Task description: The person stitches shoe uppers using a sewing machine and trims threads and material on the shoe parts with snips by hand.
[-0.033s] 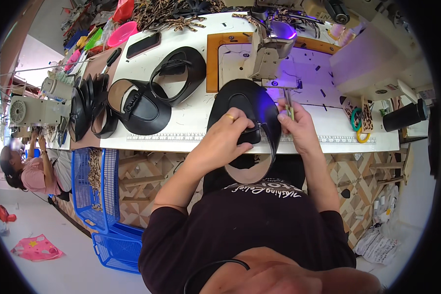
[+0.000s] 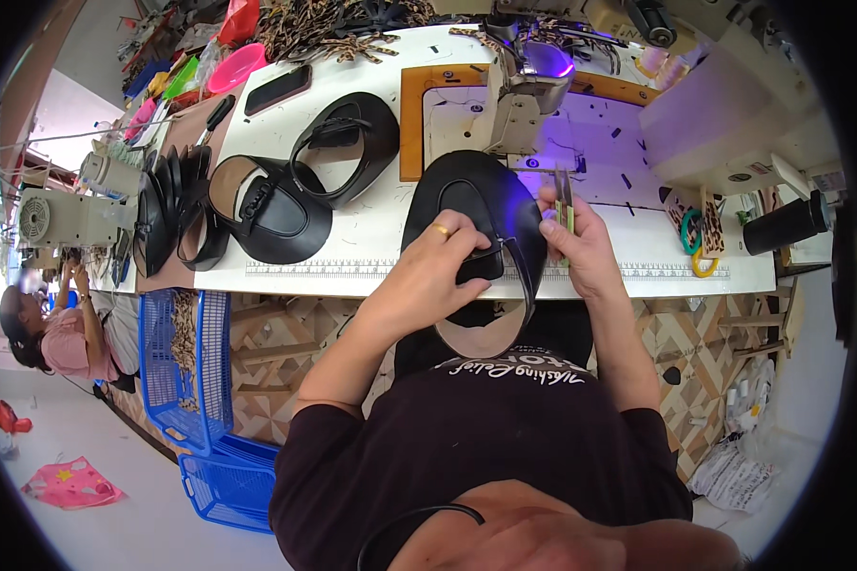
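Note:
A black shoe upper [image 2: 461, 174] lies at the table's front edge, under the sewing machine's head, its tan lining showing at the near end. My left hand [image 2: 435, 265] pinches the strap at its middle, thumb and fingers closed on it. Just right of the upper, my right hand [image 2: 583, 246] is closed around small thread snips [image 2: 564, 205] with a yellow-green body. Their metal blades point away from me, toward the needle area. The snips appear apart from the upper.
A sewing machine [image 2: 519, 100] with a purple-lit bed stands ahead. More black shoe uppers [image 2: 290, 224] lie at left, near a phone [image 2: 278, 90]. Scissors [image 2: 700, 249] hang at right. Blue baskets [image 2: 186, 371] stand below left. Another person [image 2: 67, 333] works far left.
The snips in my right hand have turned slightly, so both blades show more clearly. My left hand and the upper have hardly moved.

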A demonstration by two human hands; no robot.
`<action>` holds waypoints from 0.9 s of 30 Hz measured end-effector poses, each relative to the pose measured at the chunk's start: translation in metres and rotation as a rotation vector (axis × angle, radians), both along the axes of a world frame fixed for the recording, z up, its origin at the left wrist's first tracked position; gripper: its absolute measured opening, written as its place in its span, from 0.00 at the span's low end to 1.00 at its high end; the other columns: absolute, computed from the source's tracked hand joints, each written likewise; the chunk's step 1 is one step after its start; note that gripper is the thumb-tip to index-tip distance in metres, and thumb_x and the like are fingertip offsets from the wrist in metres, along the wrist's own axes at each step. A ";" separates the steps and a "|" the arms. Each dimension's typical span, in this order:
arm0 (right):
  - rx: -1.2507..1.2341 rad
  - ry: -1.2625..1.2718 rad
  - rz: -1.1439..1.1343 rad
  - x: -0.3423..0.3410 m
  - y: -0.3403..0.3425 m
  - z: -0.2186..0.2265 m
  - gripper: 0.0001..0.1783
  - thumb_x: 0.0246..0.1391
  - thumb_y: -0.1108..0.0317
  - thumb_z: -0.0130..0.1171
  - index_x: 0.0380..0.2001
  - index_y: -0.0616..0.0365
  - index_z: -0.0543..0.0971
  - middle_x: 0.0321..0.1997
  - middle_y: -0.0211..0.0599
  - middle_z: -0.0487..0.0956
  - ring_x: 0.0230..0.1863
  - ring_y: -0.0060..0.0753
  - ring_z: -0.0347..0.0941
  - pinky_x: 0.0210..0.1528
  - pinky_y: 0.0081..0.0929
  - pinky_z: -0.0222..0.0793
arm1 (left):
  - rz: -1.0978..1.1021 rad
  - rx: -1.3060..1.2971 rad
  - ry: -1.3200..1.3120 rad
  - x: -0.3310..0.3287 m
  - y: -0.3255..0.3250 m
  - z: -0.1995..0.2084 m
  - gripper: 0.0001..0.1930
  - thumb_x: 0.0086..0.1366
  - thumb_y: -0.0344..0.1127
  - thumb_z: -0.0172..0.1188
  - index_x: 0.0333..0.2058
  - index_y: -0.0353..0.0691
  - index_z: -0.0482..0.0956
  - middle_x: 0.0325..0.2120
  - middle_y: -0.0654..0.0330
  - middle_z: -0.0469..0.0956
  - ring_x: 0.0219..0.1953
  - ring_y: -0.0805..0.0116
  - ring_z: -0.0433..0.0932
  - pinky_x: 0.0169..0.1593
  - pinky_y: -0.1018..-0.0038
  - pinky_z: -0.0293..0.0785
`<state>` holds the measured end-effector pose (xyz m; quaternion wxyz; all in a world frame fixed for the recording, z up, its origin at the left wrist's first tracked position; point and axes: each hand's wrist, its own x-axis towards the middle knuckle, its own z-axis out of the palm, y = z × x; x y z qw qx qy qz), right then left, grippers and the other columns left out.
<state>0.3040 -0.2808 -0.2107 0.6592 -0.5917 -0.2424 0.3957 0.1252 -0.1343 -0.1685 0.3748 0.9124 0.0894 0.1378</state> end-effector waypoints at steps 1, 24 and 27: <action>0.080 -0.087 0.039 -0.001 0.002 0.007 0.24 0.50 0.71 0.59 0.52 0.61 0.68 0.40 0.28 0.72 0.35 0.18 0.67 0.41 0.18 0.64 | 0.029 -0.036 -0.071 -0.002 -0.003 0.000 0.22 0.42 0.28 0.68 0.39 0.36 0.72 0.39 0.53 0.68 0.42 0.54 0.71 0.43 0.68 0.70; 0.424 -0.408 -0.436 0.065 0.067 0.100 0.10 0.53 0.73 0.58 0.40 0.62 0.76 0.35 0.26 0.75 0.35 0.15 0.67 0.40 0.14 0.63 | 0.099 -0.012 -0.754 0.125 0.046 0.074 0.09 0.50 0.20 0.61 0.33 0.33 0.79 0.35 0.56 0.74 0.38 0.67 0.73 0.43 0.77 0.68; 0.482 -0.372 -0.505 0.070 0.076 0.098 0.09 0.54 0.74 0.57 0.39 0.62 0.76 0.35 0.27 0.75 0.35 0.16 0.68 0.40 0.15 0.64 | 0.034 0.110 -0.739 0.138 0.049 0.076 0.08 0.50 0.21 0.62 0.32 0.34 0.80 0.33 0.57 0.73 0.33 0.66 0.74 0.35 0.77 0.71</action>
